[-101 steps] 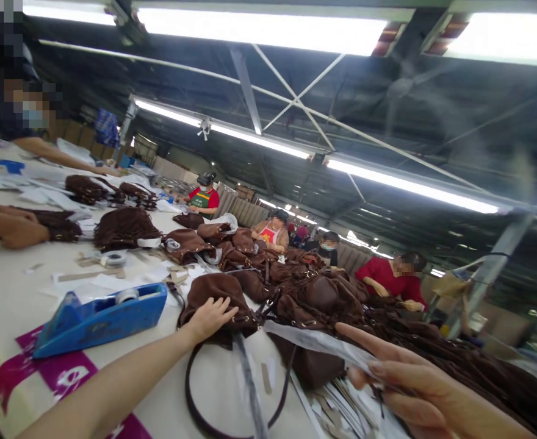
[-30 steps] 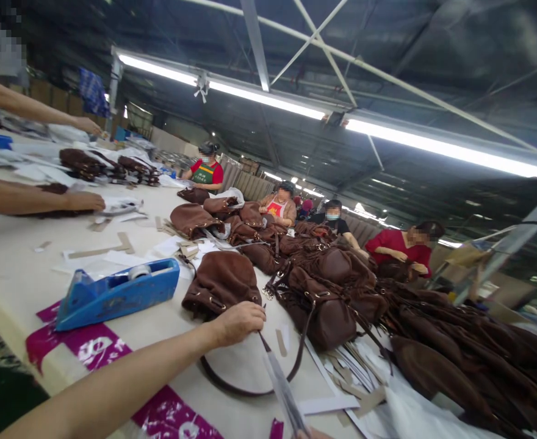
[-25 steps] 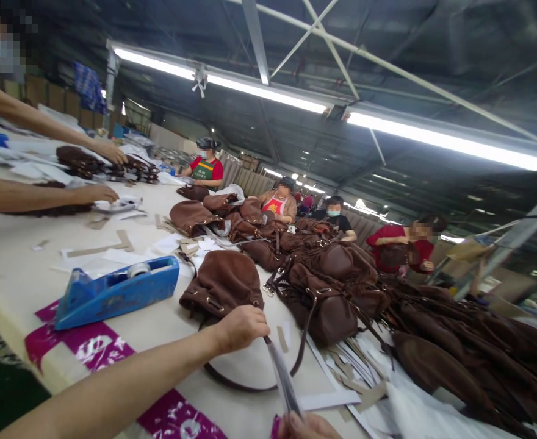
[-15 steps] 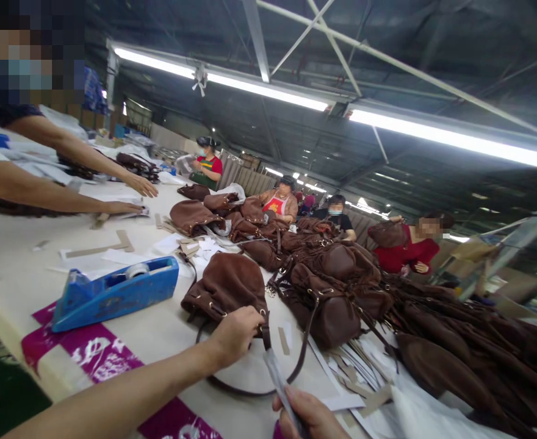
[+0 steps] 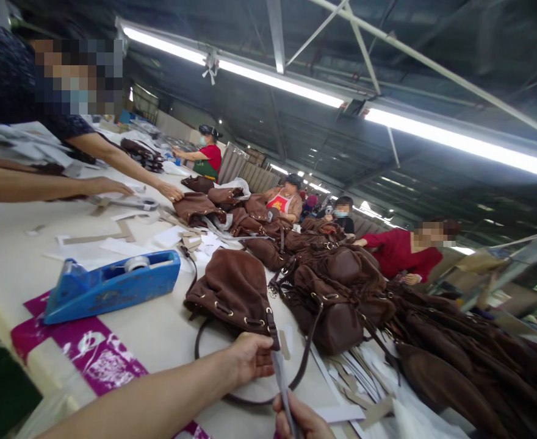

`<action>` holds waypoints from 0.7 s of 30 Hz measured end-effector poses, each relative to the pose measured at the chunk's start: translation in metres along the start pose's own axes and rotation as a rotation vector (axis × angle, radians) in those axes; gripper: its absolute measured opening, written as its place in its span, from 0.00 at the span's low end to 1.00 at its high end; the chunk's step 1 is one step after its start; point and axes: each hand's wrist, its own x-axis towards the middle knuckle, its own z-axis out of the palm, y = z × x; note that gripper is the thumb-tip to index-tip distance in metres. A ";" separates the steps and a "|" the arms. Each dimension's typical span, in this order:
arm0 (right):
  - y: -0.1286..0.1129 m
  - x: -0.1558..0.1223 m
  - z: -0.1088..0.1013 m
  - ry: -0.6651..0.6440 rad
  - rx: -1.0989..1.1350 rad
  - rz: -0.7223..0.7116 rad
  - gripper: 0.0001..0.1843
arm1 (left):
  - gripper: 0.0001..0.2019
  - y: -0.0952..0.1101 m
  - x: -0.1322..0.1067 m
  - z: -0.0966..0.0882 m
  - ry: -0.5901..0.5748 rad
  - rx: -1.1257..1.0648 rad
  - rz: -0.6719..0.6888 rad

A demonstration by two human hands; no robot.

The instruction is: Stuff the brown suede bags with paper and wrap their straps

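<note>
Pale table [image 5: 3,244] under a tube light [image 5: 273,82]. Left side: blue tape dispenser [image 5: 113,299]; then brown bag [image 5: 232,283] lying mid-table; worker's left hand [image 5: 252,360] pinching its strap [image 5: 273,332]; right hand [image 5: 302,417] gripping plastic strip [image 5: 279,371] just below; more bags [image 5: 342,268] rightward. Probably best: light, even pull between both hands, for a straight, uncreased strip.

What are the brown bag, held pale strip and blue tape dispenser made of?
Brown bag: probably matte leather or imitation, judging by soft folds. Pale strip: perhaps thin plastic film, looking translucent. Blue tape dispenser: likely plastic, possibly painted metal; slightly glossy, rigid, scuffed.
</note>
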 end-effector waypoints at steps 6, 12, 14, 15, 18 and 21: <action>-0.026 0.015 0.029 0.171 0.095 0.102 0.21 | 0.04 -0.007 -0.001 -0.003 -0.027 -0.035 0.009; -0.025 0.029 0.026 0.178 -0.279 -0.069 0.34 | 0.22 0.003 0.009 -0.003 -0.093 -0.104 -0.123; -0.023 0.031 0.023 0.203 -0.351 -0.161 0.35 | 0.23 0.003 0.016 0.001 -0.051 -0.148 -0.166; -0.023 0.031 0.022 0.232 -0.382 -0.173 0.35 | 0.21 0.003 0.020 0.003 -0.016 -0.170 -0.166; -0.029 0.032 0.019 0.341 -0.455 -0.179 0.31 | 0.15 -0.002 0.028 0.006 0.089 -0.209 -0.095; -0.036 0.033 0.019 0.395 -0.497 -0.195 0.25 | 0.14 -0.009 0.030 0.006 0.137 -0.212 -0.043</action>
